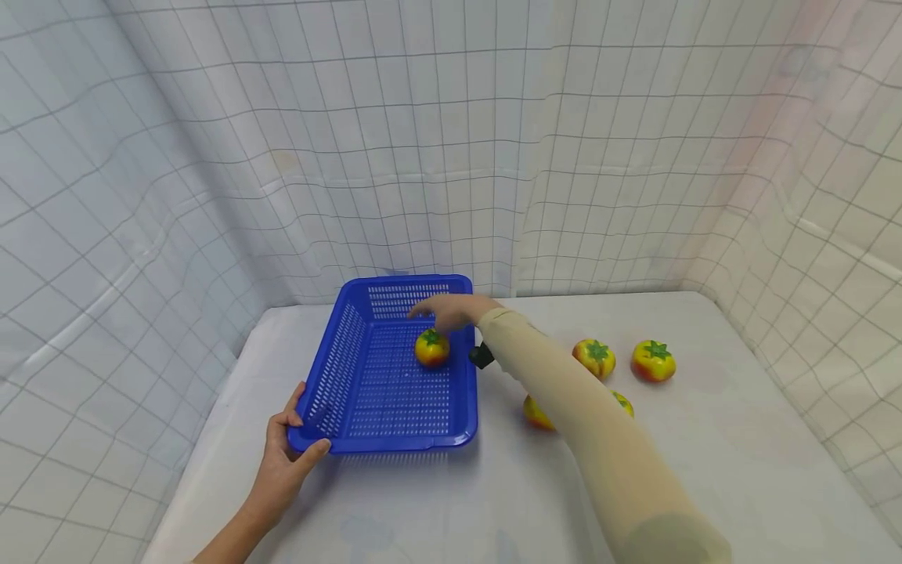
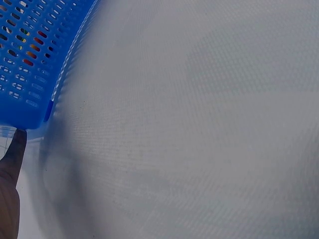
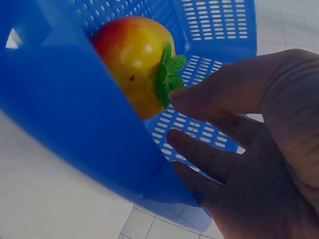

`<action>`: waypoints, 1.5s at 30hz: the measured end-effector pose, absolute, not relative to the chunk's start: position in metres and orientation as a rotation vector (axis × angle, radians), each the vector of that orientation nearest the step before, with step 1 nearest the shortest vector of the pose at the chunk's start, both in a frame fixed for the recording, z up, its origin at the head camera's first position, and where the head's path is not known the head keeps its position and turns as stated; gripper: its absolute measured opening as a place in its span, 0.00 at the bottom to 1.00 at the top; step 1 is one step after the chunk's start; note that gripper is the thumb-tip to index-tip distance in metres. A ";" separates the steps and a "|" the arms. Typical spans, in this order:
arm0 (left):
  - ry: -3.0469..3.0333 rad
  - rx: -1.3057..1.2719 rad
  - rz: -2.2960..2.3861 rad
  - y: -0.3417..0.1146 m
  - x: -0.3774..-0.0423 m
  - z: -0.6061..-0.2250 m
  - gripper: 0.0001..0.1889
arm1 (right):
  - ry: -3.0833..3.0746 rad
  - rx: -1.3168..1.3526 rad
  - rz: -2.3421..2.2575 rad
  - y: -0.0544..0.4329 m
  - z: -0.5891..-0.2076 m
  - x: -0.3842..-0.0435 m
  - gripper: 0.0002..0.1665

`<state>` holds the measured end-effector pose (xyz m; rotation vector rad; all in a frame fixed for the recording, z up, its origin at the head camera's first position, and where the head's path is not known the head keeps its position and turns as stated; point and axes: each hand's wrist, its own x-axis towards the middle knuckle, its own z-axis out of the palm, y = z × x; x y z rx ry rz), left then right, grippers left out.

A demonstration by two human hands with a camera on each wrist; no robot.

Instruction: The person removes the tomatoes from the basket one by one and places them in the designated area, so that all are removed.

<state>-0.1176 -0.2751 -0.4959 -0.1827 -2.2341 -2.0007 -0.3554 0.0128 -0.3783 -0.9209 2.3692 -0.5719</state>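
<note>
A blue plastic basket point(image 1: 395, 444) with slotted walls sits left of the middle of the table. My left hand point(image 1: 280, 462) grips its near left corner, thumb at the near rim and fingers at the left side; in the left wrist view only a dark digit point(image 2: 14, 154) shows, against the basket's edge. Inside the basket, near its right wall, lies a yellow-red persimmon point(image 1: 432, 350) with a green leafy top. Over the basket's right rim reaches my right hand point(image 1: 454, 311). In the right wrist view its thumb point(image 3: 199, 102) is right at the leaves, the other fingers spread apart.
Several more persimmons lie on the white table right of the basket, among them one at the far right point(image 1: 653, 361) and one beside it point(image 1: 594, 359). Two are partly hidden by my right sleeve point(image 1: 599, 423). White grid-lined curtains point(image 1: 451, 157) enclose the table.
</note>
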 end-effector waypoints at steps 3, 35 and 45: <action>-2.247 -0.174 -1.991 -0.274 -0.118 -0.496 0.22 | 2.398 -0.929 -0.496 0.012 -0.380 -0.356 0.46; -2.271 -0.158 -1.969 -0.274 -0.118 -0.496 0.22 | 2.416 -0.890 -0.191 0.004 -0.385 -0.341 0.34; -2.280 -0.151 -1.965 -0.275 -0.116 -0.495 0.22 | 2.384 -0.946 -0.094 -0.001 -0.384 -0.333 0.28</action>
